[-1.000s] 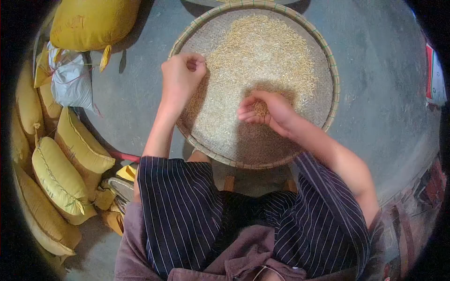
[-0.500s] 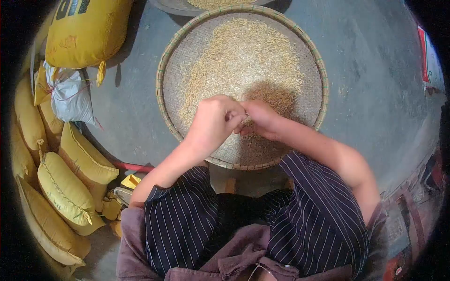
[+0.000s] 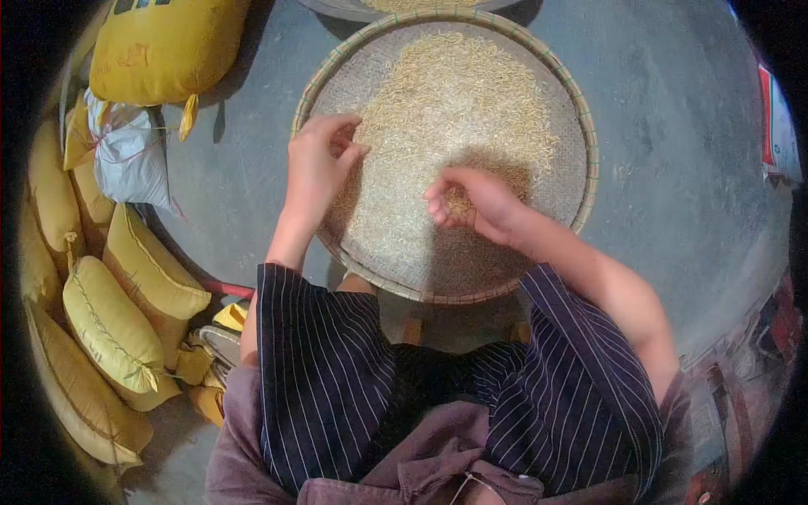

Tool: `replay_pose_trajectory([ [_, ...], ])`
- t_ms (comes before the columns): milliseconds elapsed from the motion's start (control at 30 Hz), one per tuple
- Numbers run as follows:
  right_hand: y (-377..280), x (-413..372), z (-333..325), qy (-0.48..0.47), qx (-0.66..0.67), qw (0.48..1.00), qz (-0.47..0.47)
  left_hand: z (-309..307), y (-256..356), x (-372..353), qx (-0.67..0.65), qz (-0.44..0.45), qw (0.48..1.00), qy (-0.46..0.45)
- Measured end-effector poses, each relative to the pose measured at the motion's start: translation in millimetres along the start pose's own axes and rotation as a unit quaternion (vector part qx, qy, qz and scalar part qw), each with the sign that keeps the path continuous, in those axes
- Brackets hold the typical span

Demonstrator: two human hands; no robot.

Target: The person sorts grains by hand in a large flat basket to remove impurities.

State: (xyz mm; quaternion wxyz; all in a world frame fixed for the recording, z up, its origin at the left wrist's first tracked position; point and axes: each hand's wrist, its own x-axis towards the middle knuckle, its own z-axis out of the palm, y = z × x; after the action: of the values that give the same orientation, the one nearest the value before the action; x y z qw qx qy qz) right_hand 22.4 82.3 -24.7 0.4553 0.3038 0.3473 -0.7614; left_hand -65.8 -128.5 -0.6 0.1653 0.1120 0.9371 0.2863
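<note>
A round woven bamboo tray lies in front of me, with a layer of straw-coloured unhusked rice grains spread over it. My left hand hovers over the tray's left side, its thumb and forefinger apart near the edge of the grain, with nothing visible between them. Above the middle right of the tray, my right hand is curled, fingers bent in toward the palm. Whatever it may hold is hidden. Its shadow darkens the grain beneath.
A second grain-filled container stands beyond the tray. A large yellow sack, a white bag and several filled yellow sacks crowd the left side. Grey floor lies to the right, with a red and white package at the far edge.
My left hand has parted from my right hand, moved left and up across the tray, and opened. The right hand has shifted slightly right and stays curled.
</note>
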Motion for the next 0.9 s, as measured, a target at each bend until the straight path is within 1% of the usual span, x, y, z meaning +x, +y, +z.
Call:
replay_pose_trajectory([
  [167, 3, 3, -1, -0.012, -0.004, 1.000, -0.004, 8, -13, 3, -0.021, 0.003, 0.999, 0.027],
  [233, 3, 3, -1, 0.002, -0.003, 1.000, 0.010, 9, -18, 4, 0.041, 0.087, 0.993, 0.068],
  [367, 4, 4, -2, -0.007, -0.002, 1.000, -0.008, 9, -14, 5, 0.038, 0.079, 0.992, 0.087],
  [433, 2, 2, 0, 0.009, -0.005, 1.000, 0.005, 5, -3, 4, -0.017, 0.019, 0.999, 0.032],
  [533, 5, 5, -4, -0.007, -0.003, 1.000, -0.005, 5, -9, 6, 0.005, 0.027, 0.999, 0.021],
  [667, 5, 6, -5, -0.005, 0.008, 1.000, -0.005, 4, -9, 9, 0.015, 0.035, 0.999, 0.020],
  [900, 5, 4, -5, 0.000, 0.007, 1.000, -0.011, 5, -8, 13, 0.004, 0.015, 1.000, 0.019],
])
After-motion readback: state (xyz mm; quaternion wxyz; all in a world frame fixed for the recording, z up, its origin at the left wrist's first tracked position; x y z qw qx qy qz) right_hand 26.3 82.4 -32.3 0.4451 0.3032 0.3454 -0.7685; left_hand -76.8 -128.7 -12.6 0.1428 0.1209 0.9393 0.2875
